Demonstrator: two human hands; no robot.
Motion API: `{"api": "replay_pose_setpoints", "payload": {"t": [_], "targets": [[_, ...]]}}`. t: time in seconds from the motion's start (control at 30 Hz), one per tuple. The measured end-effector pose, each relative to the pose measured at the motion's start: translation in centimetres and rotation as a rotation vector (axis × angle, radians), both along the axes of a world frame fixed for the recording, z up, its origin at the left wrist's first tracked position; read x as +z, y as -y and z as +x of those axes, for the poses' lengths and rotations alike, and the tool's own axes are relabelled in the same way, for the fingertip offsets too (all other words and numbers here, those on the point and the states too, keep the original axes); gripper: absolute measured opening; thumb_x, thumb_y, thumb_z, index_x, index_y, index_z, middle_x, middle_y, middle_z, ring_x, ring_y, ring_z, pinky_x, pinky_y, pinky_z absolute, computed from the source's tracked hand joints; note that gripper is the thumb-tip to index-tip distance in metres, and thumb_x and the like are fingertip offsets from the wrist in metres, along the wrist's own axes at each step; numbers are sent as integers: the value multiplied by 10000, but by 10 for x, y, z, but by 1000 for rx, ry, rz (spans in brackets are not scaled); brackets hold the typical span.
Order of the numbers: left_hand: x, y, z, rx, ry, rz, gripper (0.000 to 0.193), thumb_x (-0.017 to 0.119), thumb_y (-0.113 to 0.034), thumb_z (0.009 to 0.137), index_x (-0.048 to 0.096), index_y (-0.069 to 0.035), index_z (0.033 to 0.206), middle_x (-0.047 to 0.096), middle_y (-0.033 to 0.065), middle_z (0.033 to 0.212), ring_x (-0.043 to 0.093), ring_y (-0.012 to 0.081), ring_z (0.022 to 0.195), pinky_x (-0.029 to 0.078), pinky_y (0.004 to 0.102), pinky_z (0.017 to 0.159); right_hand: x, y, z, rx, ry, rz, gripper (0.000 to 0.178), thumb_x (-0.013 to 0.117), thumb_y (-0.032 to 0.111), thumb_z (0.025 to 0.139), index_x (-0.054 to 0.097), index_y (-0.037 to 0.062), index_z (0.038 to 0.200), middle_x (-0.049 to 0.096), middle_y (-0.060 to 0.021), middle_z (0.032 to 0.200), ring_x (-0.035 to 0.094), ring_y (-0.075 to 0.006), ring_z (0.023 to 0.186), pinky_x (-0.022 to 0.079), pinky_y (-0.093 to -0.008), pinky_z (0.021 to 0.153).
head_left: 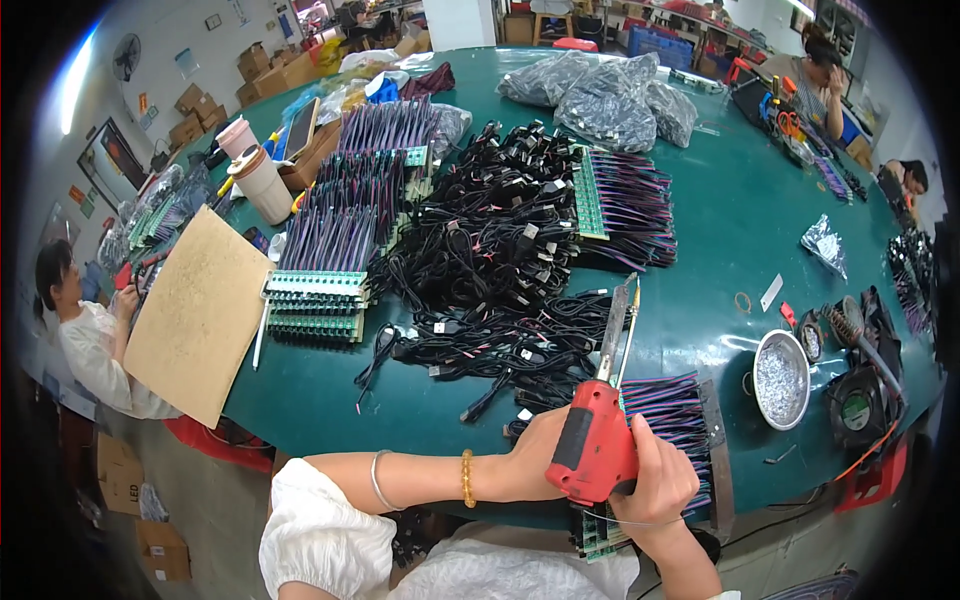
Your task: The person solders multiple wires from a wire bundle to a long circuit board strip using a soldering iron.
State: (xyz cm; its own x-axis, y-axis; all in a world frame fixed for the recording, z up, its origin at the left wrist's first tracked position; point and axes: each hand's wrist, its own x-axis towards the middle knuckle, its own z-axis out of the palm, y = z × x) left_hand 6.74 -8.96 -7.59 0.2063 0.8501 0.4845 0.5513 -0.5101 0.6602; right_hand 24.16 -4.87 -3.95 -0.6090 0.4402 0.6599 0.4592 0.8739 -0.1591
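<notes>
My right hand [662, 472] is wrapped round the grip of a red and black soldering gun [592, 450], its long tip pointing away from me over the table. My left hand [538, 452] reaches in behind the gun, near the table's front edge; the gun hides its fingers. Beneath and beside my hands lies a row of green circuit board strips [603, 540] with purple and black wires [668, 408]. Just beyond my left hand, black USB cables [490, 345] lie loose, joining a large heap of black cables [480, 220].
Stacked wired boards [320, 285] stand left of the heap, more boards [590, 195] right of it. A metal bowl [780, 380] of silvery bits and a small fan [857, 412] sit at right. A brown board [195, 315] partly screens a co-worker [95, 335] at left. Grey bags [610, 100] lie behind.
</notes>
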Motion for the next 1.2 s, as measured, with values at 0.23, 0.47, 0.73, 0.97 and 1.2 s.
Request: {"api": "replay_pose_setpoints", "payload": {"t": [0.23, 0.47, 0.73, 0.97, 1.2], "targets": [[3, 1, -1, -27, 0, -37, 395, 731, -201, 682, 577, -65, 1020, 613, 113, 982, 595, 328, 898, 505, 402, 740, -1, 0, 2, 2, 10, -7, 602, 690, 101, 682, 501, -112, 1212, 621, -182, 818, 598, -285, 602, 460, -355, 543], [2, 1, -5, -39, 36, -36, 442, 771, -206, 649, 578, -54, 1016, 610, 119, 991, 598, 328, 883, 503, 402, 744, -3, -1, -5, -11, -62, 7, 503, 684, 174, 706, 564, -57, 1137, 651, -169, 853, 614, -279, 618, 472, -344, 548], [0, -1, -1, -12, 158, -149, 450, 764, -189, 655, 571, -40, 1033, 608, 129, 1013, 602, 330, 884, 509, 383, 748, 1, 1, 1, 34, 10, -53, 554, 754, 217, 690, 550, -41, 1136, 657, -175, 888, 642, -306, 675, 495, -362, 599], [4, -5, 1, -20, 202, -110, 450, 751, -181, 660, 560, -31, 1039, 596, 132, 1025, 604, 319, 893, 518, 377, 737, -6, -2, -3, 21, -113, 1, 469, 657, 315, 767, 607, -20, 1091, 656, -142, 805, 617, -254, 571, 459, -317, 508], [13, -9, -2, -10, 85, -21, 409, 738, -189, 674, 563, -45, 1014, 592, 118, 969, 607, 307, 847, 519, 382, 693, -8, -5, -2, 11, -162, -31, 482, 679, 301, 754, 590, -28, 1094, 656, -151, 811, 623, -269, 583, 468, -331, 511]]}}
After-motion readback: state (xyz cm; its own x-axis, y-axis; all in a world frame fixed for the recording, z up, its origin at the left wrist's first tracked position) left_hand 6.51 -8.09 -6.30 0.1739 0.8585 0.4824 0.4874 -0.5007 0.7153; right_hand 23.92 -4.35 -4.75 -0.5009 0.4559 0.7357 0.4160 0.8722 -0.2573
